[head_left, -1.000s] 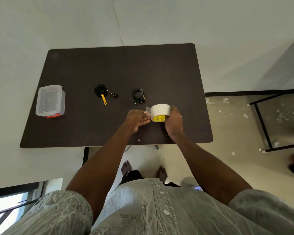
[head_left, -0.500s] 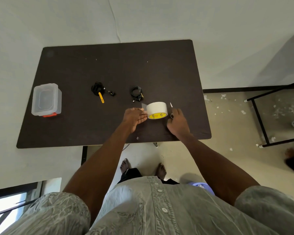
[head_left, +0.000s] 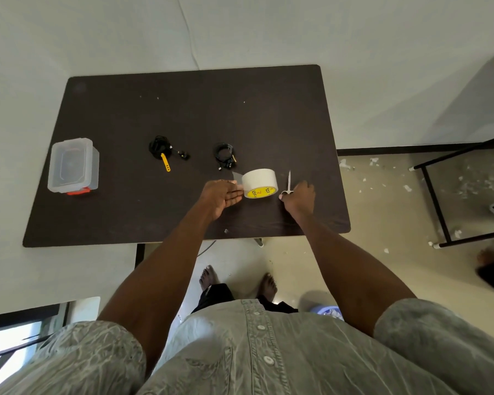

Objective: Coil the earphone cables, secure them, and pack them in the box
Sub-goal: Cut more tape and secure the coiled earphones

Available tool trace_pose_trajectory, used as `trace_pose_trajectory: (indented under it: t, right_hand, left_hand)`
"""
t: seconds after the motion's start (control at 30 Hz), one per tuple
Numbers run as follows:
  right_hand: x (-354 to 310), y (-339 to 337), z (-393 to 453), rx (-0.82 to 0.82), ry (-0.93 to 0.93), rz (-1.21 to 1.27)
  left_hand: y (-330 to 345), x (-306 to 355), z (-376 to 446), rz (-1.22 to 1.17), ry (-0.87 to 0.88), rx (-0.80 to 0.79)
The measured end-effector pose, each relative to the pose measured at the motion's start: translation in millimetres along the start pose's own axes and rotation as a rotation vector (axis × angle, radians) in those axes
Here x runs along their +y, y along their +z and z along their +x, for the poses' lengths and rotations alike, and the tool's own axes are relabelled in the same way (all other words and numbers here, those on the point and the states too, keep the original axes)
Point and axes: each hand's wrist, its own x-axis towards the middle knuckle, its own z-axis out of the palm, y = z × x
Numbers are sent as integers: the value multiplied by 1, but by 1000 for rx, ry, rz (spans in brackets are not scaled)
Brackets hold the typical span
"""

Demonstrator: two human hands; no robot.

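a dark table (head_left: 120, 212) stands against a white wall (head_left: 354, 38). to its right, a black metal frame (head_left: 437, 201) stands on a pale floor (head_left: 382, 212) littered with white scraps (head_left: 465, 183).

A single wide-angle view looks from the person's head, forward and steeply down, so the shirt front fills the bottom of the frame and both forearms run up toward the centre. The dark table (head_left: 183, 115) lies across the upper middle, fairly far off, its edges bowed by the lens. Wall shows at top, floor at right.
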Motion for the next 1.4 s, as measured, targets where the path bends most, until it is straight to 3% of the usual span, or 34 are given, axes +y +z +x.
trace_pose_trajectory:
  t: [0.17,0.27,0.4,0.53,0.77,1.0,1.4]
  right_hand:
    - [-3,-15,-8,10,74,386]
    - [-17,-22,-29,-14,3,642]
    - [-37,-14,-59,-305,-48,916]
    - [-48,-4,-80,-630,194,1262]
    - [-41,7,-93,-777,309,1246]
    - [-34,17,-95,-817,118,914]
    - [-22,23,-90,-793,71,827]
  left_hand:
    - [-2,2,-2,-15,1,-22]
    - [-3,2,-2,-47,7,-26]
    - [-5,0,1,-75,-2,-48]
    - [-7,1,-2,-80,-3,-70]
    - [-7,-2,4,-100,-47,-86]
    - [-9,-2,3,-111,-58,-118]
    - [-10,-2,5,-101,-112,-118]
